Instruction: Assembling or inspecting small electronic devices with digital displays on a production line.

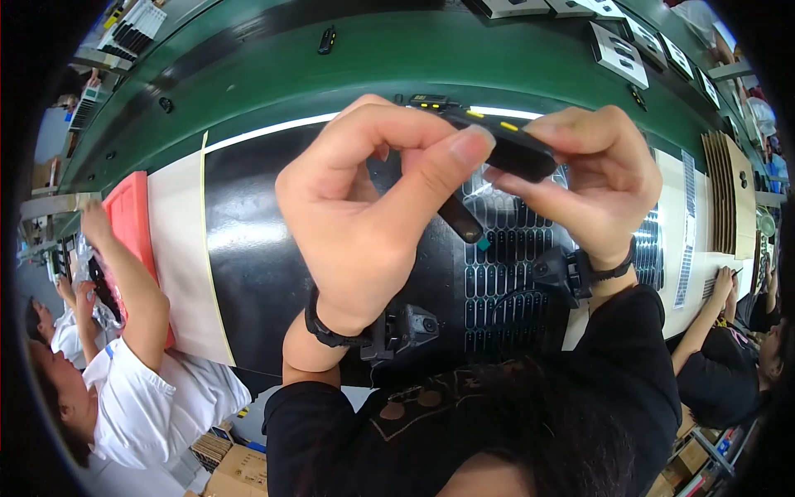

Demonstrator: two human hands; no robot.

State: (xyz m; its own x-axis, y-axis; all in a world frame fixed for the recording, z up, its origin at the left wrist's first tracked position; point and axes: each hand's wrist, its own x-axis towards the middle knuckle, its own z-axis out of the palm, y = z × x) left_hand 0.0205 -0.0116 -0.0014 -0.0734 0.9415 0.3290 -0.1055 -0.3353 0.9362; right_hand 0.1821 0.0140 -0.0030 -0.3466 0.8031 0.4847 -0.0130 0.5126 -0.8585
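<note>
Over the work mat, a small black oblong device (523,156) with yellow marks along its upper edge is held between both hands. My left hand (368,195) pinches its left end between thumb and curled fingers. At the other end, my right hand (592,170) grips it with thumb and fingertips. Below my left thumb, a dark rounded bar (460,220) with a teal tab at its tip sticks out; whether the left hand holds it too, I cannot tell. A sheet of oblong dark film pieces (507,286) lies beneath. Just beyond my fingers is another black device with yellow marks (429,102).
A green conveyor belt (273,66) runs across the far side, carrying a black device (327,40) and white boxes (617,54). A red bin (132,215) stands left, beside a co-worker in white. Cardboard dividers (722,195) stand right, near another co-worker in black.
</note>
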